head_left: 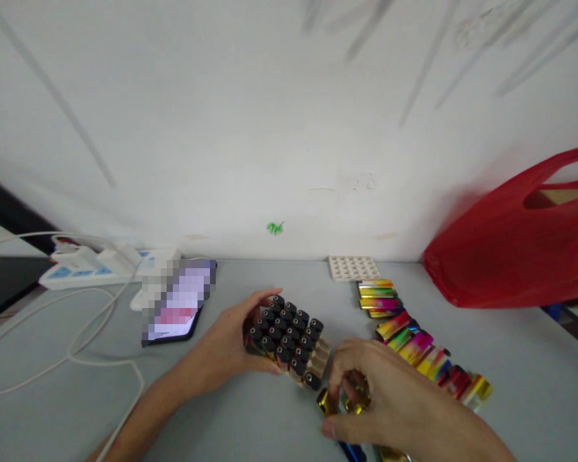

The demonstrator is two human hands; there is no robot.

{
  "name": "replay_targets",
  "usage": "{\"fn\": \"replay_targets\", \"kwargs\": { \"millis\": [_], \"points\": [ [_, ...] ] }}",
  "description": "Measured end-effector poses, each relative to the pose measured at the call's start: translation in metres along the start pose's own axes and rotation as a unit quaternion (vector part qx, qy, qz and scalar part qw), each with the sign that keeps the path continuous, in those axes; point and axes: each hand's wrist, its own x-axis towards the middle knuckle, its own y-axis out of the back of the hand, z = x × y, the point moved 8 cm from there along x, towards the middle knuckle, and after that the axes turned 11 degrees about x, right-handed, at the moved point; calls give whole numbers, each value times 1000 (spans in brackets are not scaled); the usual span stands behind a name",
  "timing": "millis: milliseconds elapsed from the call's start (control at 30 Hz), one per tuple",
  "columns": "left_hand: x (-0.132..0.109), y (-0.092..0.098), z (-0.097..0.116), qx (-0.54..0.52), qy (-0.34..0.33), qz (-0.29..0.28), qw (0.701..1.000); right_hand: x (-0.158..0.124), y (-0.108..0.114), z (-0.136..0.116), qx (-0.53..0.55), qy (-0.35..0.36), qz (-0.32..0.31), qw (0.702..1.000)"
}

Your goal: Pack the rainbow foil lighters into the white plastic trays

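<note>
Left of the middle, my left hand point(234, 340) is wrapped around a pale tray point(322, 353) packed with lighters point(286, 333). They stand close together with their black ends up, and several slots at the tray's right side have no lighter in them. Just right of the tray, my right hand point(370, 385) has its fingers curled and thumb bent in over shiny gold and dark blue lighters point(324, 401). Gold also shows between its fingers; the fingers partly hide how these lighters are gripped. Another gold lighter point(392, 455) lies below this hand at the bottom edge.
A row of colourful metallic lighters point(417, 346) lies to the right. Behind it, a white slotted tray point(354, 267) rests by the wall. A red bag point(515, 250) stands at the right. At the left are a phone point(183, 301), a power strip point(87, 273) and white cables point(72, 356).
</note>
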Motion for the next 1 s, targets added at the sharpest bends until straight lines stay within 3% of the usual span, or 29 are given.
{"fn": "replay_targets", "kwargs": {
  "millis": [100, 200, 300, 467, 700, 900, 1000],
  "points": [
    [0, 0, -2, 3, -5, -1, 1000, -1, 12, 1, 143, -7, -26, 989],
    [0, -1, -4, 7, -7, -2, 1000, -1, 13, 0, 279, -21, -73, 957],
    [0, -1, -4, -2, 0, -6, 1000, 1, 12, 3, 342, -50, -67, 936],
    [-1, -1, -2, -6, 4, -5, 1000, 7, 23, 13, 273, -33, 39, 961],
    [0, -1, -3, -2, -1, -6, 1000, 15, 23, 14, 170, 29, 116, 978],
    [0, -1, -2, 6, -9, -7, 1000, 16, 7, 2, 115, -2, 81, 990],
    [0, -1, -3, 2, -7, -8, 1000, 16, 7, -3, 47, 33, 103, 993]
  ]
}}
